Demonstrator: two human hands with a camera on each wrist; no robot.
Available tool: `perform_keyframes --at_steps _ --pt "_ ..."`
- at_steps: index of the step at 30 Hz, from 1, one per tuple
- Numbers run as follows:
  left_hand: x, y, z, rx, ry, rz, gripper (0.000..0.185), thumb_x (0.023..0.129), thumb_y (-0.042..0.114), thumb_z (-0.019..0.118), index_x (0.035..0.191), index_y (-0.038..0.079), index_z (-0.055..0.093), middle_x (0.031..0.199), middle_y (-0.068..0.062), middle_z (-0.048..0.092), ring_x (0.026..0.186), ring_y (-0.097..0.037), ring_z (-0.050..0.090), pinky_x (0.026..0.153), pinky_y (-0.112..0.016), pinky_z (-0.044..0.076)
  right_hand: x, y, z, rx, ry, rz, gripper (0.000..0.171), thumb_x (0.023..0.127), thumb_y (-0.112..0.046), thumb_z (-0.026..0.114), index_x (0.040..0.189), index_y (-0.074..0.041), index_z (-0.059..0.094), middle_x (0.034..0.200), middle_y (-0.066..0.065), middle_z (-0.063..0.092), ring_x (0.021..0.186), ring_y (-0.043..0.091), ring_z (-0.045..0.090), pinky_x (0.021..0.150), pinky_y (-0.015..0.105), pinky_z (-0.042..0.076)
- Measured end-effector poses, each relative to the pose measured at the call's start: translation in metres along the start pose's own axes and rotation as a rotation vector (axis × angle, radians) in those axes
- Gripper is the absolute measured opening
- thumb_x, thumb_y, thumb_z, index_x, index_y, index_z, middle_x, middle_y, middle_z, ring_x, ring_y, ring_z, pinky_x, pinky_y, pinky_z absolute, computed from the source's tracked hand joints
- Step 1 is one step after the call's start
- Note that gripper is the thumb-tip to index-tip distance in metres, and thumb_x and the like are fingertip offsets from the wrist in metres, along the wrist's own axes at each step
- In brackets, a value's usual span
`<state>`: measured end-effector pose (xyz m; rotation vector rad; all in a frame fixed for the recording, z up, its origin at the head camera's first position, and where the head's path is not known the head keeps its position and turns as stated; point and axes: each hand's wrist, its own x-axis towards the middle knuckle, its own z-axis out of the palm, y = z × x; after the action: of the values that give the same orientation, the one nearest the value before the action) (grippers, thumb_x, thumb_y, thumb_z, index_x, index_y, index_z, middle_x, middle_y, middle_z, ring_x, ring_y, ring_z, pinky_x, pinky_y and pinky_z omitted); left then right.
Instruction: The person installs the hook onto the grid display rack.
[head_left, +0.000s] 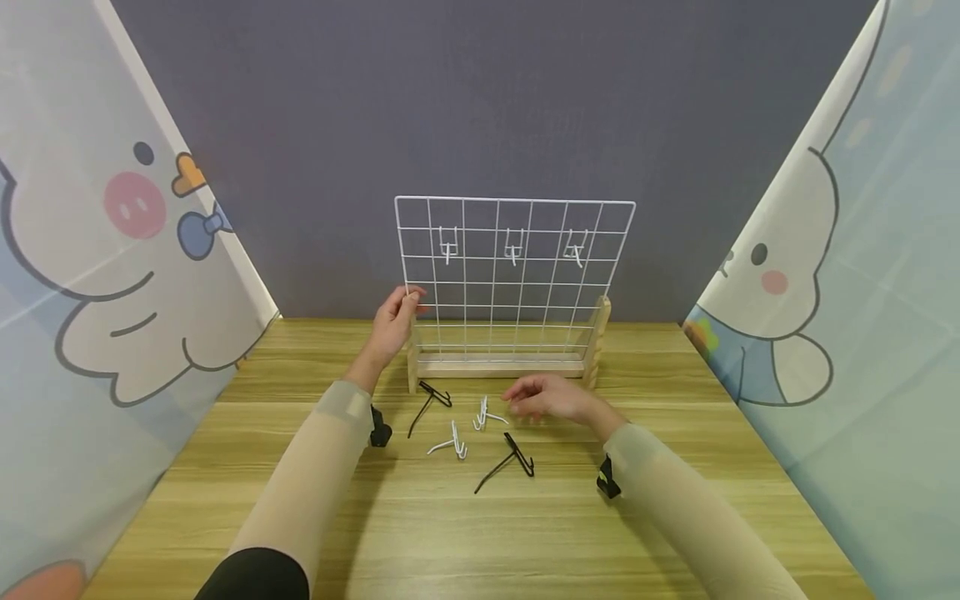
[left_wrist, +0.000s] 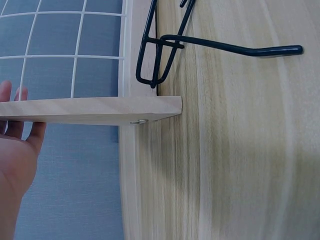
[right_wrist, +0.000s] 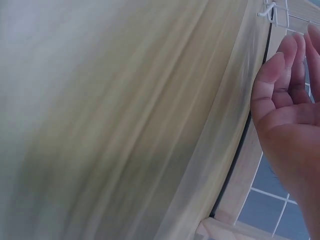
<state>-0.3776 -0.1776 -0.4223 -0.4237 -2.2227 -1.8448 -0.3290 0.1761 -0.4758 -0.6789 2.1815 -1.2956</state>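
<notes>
Wooden post point(head_left: 412, 360) fills the grasp of your left hand point(head_left: 393, 322). Your right hand point(head_left: 553, 397) is loose, a white hook point(head_left: 485, 413) just beside it.

Cartoon-printed side panels point(head_left: 90, 275) suggest a screened-off booth.

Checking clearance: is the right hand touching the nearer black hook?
Apart: the head view shows bare tabletop between the right hand and the nearer black hook.

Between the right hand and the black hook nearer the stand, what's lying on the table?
One white hook lies on the table between the right hand and that black hook; the head view shows it.
</notes>
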Motion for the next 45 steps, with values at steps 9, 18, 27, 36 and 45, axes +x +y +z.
perform_keyframes --at_steps 9,18,27,36,45 --pt "-0.014 0.029 0.003 -0.018 -0.008 -0.024 0.038 0.121 0.023 0.042 0.144 -0.004 0.055 0.145 -0.041 0.056 0.144 -0.057 0.055 0.065 -0.027 0.040 0.020 -0.006 0.008 -0.004 -0.002 0.045 0.034 0.104 -0.023 0.077 0.135 -0.009 0.074 0.114 0.009 0.079 0.095 0.019 0.071 0.082 0.031 0.059" --pt "-0.015 0.030 0.003 -0.004 -0.011 -0.022 0.037 0.121 0.025 0.043 0.143 -0.002 0.056 0.120 -0.024 0.066 0.144 -0.055 0.055 0.062 -0.027 0.039 0.029 -0.002 0.007 -0.040 -0.064 0.057 0.031 0.102 -0.013 0.076 0.132 -0.004 0.075 0.110 0.001 0.077 0.092 0.013 0.066 0.079 0.026 0.055" --pt "-0.014 0.029 0.004 -0.005 -0.005 -0.034 0.038 0.121 0.027 0.042 0.144 0.000 0.057 0.133 -0.038 0.060 0.144 -0.053 0.057 0.064 -0.026 0.040 0.029 -0.003 0.011 -0.123 -0.077 0.033 0.031 0.099 -0.015 0.080 0.129 -0.008 0.077 0.114 0.002 0.078 0.102 0.010 0.068 0.091 0.026 0.056" --pt "-0.013 0.034 0.001 0.003 0.001 -0.035 0.039 0.121 0.025 0.043 0.144 -0.002 0.058 0.108 -0.013 0.065 0.135 -0.040 0.065 0.079 -0.029 0.048 0.032 -0.007 0.019 -0.163 -0.060 0.031 0.027 0.098 -0.015 0.081 0.124 -0.008 0.078 0.109 0.002 0.075 0.099 0.010 0.064 0.088 0.025 0.052" --pt "0.001 0.002 -0.002 0.019 0.005 -0.027 0.040 0.121 0.033 0.042 0.146 0.005 0.058 0.095 0.009 0.064 0.135 -0.035 0.066 0.067 -0.030 0.045 0.030 -0.010 0.021 -0.141 -0.039 0.068 0.023 0.097 -0.013 0.083 0.120 -0.008 0.079 0.104 -0.001 0.073 0.096 0.011 0.062 0.086 0.025 0.051"
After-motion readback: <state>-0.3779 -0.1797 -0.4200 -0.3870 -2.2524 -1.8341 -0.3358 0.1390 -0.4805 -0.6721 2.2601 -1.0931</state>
